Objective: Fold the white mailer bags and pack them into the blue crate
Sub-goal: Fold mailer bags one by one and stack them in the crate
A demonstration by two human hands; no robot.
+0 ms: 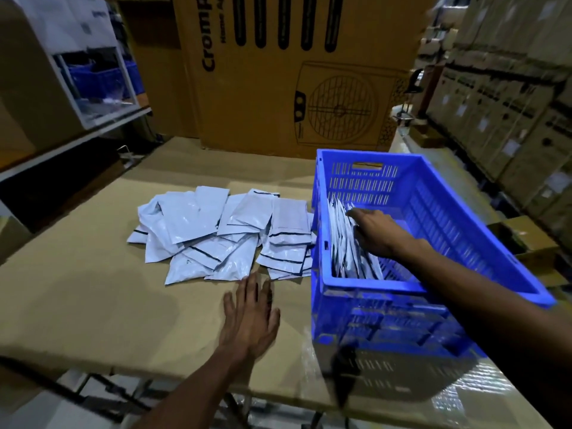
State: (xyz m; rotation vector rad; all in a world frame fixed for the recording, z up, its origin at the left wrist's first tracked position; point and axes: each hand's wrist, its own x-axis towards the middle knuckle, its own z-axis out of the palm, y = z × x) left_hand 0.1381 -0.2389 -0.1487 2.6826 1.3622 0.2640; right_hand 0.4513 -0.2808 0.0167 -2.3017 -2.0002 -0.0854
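Mid-shift at a warehouse packing station: I watch my right hand (376,232) reach into the blue crate (433,292), its fingers (356,215) lying against a row of folded white mailer bags (346,243) that stand on edge along the crate's left wall. Whether those fingers pinch a bag or merely press the row upright, I cannot tell. My left hand (250,317) rests flat on the cardboard-covered worktop (93,305), fingers spread wide and holding nothing, just short of the loose pile of mailer bags (223,236) waiting beside the crate.

By my reckoning the job is well under way but far from finished. One row is packed, most of the crate floor is bare, and a fair heap remains outside, several bags overlapping, so each will need lifting free before folding.

A large printed carton (288,72) stands behind the worktop, shelving (77,88) with blue bins to the left, stacked boxes (510,103) to the right. The tall near wall of the crate sits between my right arm and the packed row.
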